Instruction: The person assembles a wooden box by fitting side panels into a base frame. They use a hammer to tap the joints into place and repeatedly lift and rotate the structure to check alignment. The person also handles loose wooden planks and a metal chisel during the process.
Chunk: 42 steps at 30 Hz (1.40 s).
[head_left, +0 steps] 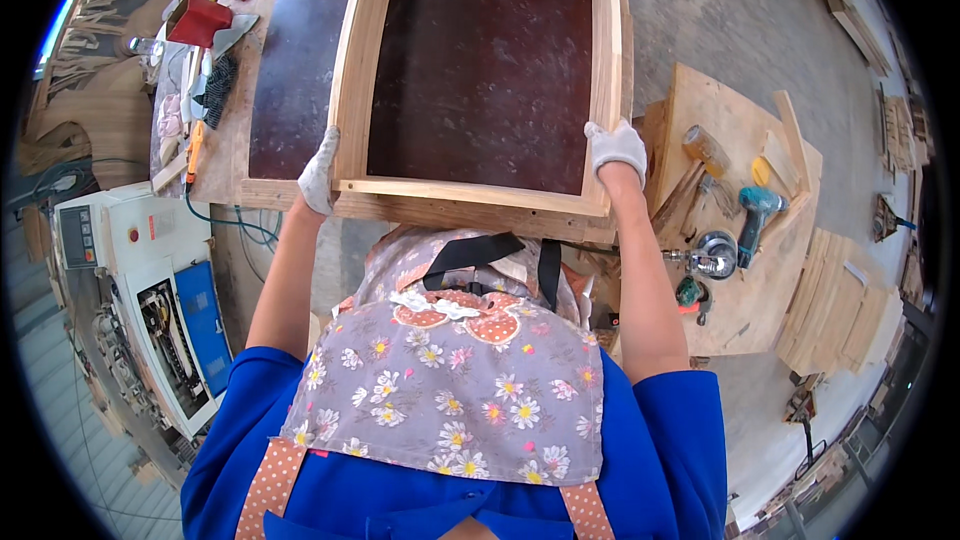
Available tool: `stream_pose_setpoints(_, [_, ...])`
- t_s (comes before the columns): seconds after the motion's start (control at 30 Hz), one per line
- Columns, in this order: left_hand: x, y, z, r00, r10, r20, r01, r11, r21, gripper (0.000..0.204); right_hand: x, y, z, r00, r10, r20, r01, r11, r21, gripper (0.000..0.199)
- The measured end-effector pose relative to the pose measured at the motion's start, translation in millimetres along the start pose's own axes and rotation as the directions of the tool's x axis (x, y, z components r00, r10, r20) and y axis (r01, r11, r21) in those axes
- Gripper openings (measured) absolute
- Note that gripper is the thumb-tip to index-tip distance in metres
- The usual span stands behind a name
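Observation:
A light wooden frame (470,192), open in the middle, lies on a dark brown board on the workbench (290,90). My left hand (320,172), in a white glove, grips the frame's near left corner. My right hand (615,148), also gloved, holds the near right corner. Both arms reach forward over a flowered apron and blue shirt. The frame's near rail sits at the bench's front edge.
Hand tools, a red box (198,20) and brushes crowd the bench's left end. A white machine (150,290) stands at lower left. On the right a low wooden table (735,120) carries a teal drill (757,215), a grinder and blocks. Stacked boards (840,305) lie beyond.

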State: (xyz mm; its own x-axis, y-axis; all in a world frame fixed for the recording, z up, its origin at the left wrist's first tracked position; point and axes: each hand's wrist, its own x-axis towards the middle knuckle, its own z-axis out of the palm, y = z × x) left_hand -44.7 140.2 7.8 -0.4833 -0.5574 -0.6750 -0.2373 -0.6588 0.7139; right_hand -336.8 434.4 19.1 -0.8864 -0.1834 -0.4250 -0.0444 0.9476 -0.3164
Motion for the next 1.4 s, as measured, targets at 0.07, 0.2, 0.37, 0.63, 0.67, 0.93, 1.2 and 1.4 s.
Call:
stream_pose_setpoints(0.07, [-5,0,2,1.0,0.002,0.013,-0.003,1.0,0.02,0.053,-2,-2,1,1.0,0.007,-0.025,-0.008,0.999,-0.037,0.048])
stream_pose_setpoints(0.2, [0,-4,2,1.0,0.022,-0.003,-0.022,1.0,-0.003,0.051,-1,2,5,0.998,-0.01,-0.066,0.007,0.999,-0.045,0.047])
stream_pose_setpoints(0.37, [22,-35,-30,0.982,0.185,0.029,-0.186,0.981,0.054,0.049,-4,0,2,0.998,-0.03,-0.059,0.03,0.999,0.011,0.048])
stream_pose_setpoints(0.63, [-18,-13,-21,0.999,-0.047,-0.002,0.044,0.943,-0.329,0.054,32,36,5,0.868,-0.288,-0.404,0.431,0.841,0.327,0.045])
stream_pose_setpoints(0.67, [-27,-17,-28,0.993,-0.072,-0.09,0.033,0.922,-0.385,0.053,34,33,-8,0.82,-0.417,-0.391,0.501,0.854,0.141,0.047])
stream_pose_setpoints(0.93, [-66,-13,2,0.956,-0.169,0.238,0.096,0.952,0.29,0.042,40,-13,-55,0.438,-0.842,0.315,0.743,0.143,-0.653,0.022])
stream_pose_setpoints(1.2, [-22,51,22,0.971,0.23,0.061,-0.22,0.966,-0.137,0.05,-6,-110,-38,0.388,-0.851,0.353,0.775,0.094,-0.625,0.011])
stream_pose_setpoints(1.4, [18,87,-24,0.955,0.29,-0.062,-0.251,0.902,0.35,0.059,-92,-165,11,0.208,-0.961,0.184,0.926,0.134,-0.353,0.021])
